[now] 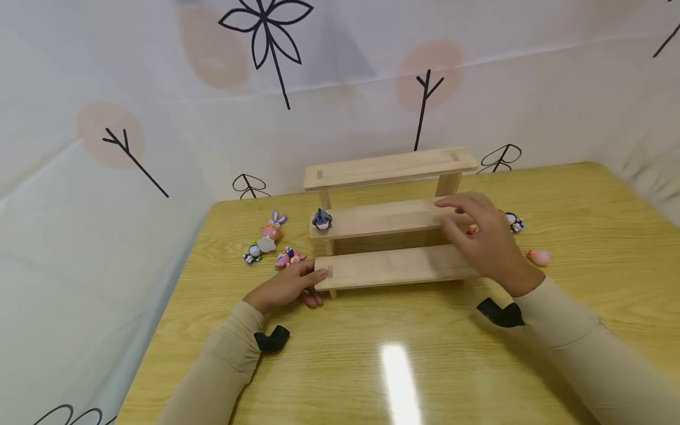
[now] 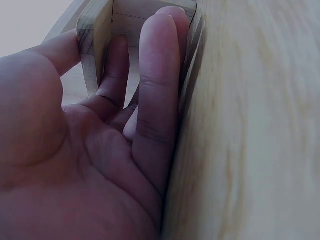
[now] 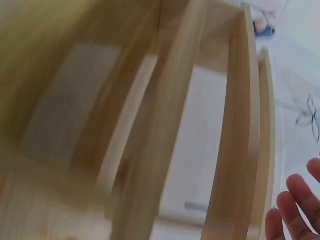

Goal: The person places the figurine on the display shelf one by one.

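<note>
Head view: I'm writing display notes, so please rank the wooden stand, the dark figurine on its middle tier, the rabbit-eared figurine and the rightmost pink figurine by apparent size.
1. Wooden stand
2. Rabbit-eared figurine
3. Dark figurine and rightmost pink figurine: too alike to rank.

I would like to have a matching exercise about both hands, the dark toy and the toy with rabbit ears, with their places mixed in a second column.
1. left hand
2. right hand
3. dark toy
4. rabbit-eared toy

A. on the table, left of the wooden shelf
B. near the middle board's right end
C. gripping the bottom board's left end
D. on the middle board's left end

Pairs: 1-C, 2-B, 3-D, 4-A
</note>
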`<state>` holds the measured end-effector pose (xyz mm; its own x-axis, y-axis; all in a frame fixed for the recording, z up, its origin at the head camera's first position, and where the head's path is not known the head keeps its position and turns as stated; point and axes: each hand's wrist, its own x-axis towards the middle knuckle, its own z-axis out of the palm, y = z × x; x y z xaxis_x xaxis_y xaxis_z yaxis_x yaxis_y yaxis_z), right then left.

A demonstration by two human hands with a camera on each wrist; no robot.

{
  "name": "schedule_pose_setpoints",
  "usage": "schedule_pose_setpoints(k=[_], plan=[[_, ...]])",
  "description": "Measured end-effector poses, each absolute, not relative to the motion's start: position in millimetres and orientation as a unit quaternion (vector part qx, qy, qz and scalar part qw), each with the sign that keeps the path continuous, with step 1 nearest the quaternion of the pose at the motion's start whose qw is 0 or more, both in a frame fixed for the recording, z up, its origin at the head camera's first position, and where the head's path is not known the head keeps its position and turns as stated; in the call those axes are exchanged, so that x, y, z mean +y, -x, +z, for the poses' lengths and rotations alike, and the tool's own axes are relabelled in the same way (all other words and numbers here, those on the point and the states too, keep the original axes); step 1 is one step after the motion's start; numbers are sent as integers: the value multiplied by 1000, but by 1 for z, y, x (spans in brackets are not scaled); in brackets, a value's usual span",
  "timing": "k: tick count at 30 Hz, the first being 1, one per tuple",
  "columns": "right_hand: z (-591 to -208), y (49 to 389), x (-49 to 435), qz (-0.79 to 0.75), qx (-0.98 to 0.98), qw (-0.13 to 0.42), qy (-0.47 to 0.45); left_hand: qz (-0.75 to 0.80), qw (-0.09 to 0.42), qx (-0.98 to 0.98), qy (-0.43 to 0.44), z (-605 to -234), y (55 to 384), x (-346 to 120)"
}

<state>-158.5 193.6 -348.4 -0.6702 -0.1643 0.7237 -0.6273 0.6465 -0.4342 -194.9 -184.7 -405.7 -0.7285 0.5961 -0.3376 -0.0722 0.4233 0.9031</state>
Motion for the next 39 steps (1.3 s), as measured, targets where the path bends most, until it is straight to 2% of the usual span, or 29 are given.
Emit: schedule_pose_setpoints(k=[5,8,15,20,27,30,39], plan=[[-350,166,227,351,-852,345,-180,510,326,778,-166,-406,195,-187],[-353,172,248,351,-871,316,-138,511,324,778,-169,-406,196,-187],[-362,185,288,330,-925,182,-54,519,328,771,-170,-405,196,-186],[-371,191,310,295,-948,114,-45,516,324,774,-174,-405,197,-185],[-380,194,331,257,-966,-10,-24,516,326,773,-174,-404,197,-184],[-383,195,335,251,-967,-31,-29,515,326,773,-176,-404,196,-184],[-390,197,337,235,-970,-44,-41,513,325,775,-173,-404,196,-184]])
